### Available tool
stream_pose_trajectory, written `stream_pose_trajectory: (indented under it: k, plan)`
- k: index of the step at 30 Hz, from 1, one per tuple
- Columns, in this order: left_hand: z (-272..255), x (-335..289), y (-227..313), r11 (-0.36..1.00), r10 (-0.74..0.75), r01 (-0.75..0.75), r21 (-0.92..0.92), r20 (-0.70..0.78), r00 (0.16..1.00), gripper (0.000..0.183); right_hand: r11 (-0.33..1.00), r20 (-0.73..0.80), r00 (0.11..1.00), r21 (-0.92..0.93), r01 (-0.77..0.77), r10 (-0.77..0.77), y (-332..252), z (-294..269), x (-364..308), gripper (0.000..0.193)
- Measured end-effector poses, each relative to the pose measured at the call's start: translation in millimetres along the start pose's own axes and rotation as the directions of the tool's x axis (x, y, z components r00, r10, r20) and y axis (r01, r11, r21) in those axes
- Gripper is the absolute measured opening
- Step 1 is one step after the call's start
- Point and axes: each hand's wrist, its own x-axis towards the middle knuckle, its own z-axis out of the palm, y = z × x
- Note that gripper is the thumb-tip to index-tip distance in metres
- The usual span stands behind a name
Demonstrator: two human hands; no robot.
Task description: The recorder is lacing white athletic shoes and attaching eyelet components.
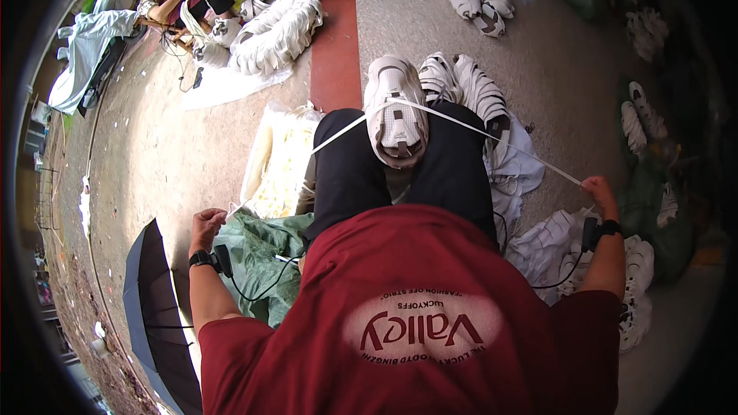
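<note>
A pale beige-white sneaker (396, 111) rests between my dark-trousered knees, its toe pointing away from me. From its upper a white shoelace (530, 155) stretches tight to both sides. My left hand (207, 227) is out at the left with its fingers closed, pinching one end of the lace. Over the light bundle that end is hard to follow. Far to the right, my right hand (602, 197) is closed on the other end. Each wrist wears a black strap with a small cabled device.
More white sneakers (473, 88) lie in a row beyond my right knee. At my left is a clear bag of pale laces (280, 161), with a green sack (265, 250) nearer. A black umbrella (157, 315) stands left. Another person (173, 4) sits by a shoe pile (280, 31).
</note>
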Motion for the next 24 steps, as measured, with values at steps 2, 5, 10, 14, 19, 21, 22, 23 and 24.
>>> stream_pose_trajectory:
  k: [2,5,10,14,19,21,22,23,24]
  plan:
    - [-9.1,-13.5,4.8,0.999,-0.029,0.029,-0.025,0.024,0.999,0.014,0.997,-0.007,0.998,0.034,-0.068,0.068,10.1,-8.5,-13.5,0.012]
    - [-22.1,-27.0,11.9,0.983,-0.107,0.122,-0.138,0.111,0.988,0.020,0.985,0.000,0.987,0.064,-0.161,0.161,18.6,-20.5,-34.0,0.013]
    - [-50.3,-32.8,-7.8,0.977,-0.162,0.187,-0.102,0.210,0.964,0.021,0.978,0.040,0.978,0.041,-0.207,0.205,44.3,-32.6,-44.7,0.013]
    - [-60.1,-43.4,-4.8,0.969,-0.167,0.205,-0.141,0.243,0.956,0.019,0.973,-0.060,0.975,-0.077,-0.219,0.215,68.3,-22.6,-35.9,0.012]
    - [-64.8,-44.3,-31.9,0.961,-0.277,0.272,0.056,0.212,0.937,0.012,0.819,-0.093,0.994,-0.565,-0.103,0.061,89.0,-4.7,6.8,0.017]
    - [-52.5,-34.4,-30.0,0.949,-0.303,0.284,0.133,0.156,0.940,0.011,0.816,-0.058,0.995,-0.569,-0.103,0.085,71.8,11.2,18.4,0.013]
    - [-46.8,-30.4,-27.3,0.937,-0.308,0.289,0.197,0.077,0.948,0.010,0.885,-0.013,0.988,-0.443,-0.145,0.156,53.4,28.4,22.3,0.013]
    - [-46.0,-39.6,-44.3,0.935,-0.266,0.263,0.236,-0.020,0.964,0.017,0.937,0.037,0.985,-0.316,-0.147,0.167,14.5,48.9,28.3,0.014]
    - [-37.5,-35.4,-45.4,0.933,-0.275,0.271,0.237,-0.016,0.961,0.017,0.980,0.173,0.967,-0.105,-0.168,0.185,-7.8,63.2,30.5,0.014]
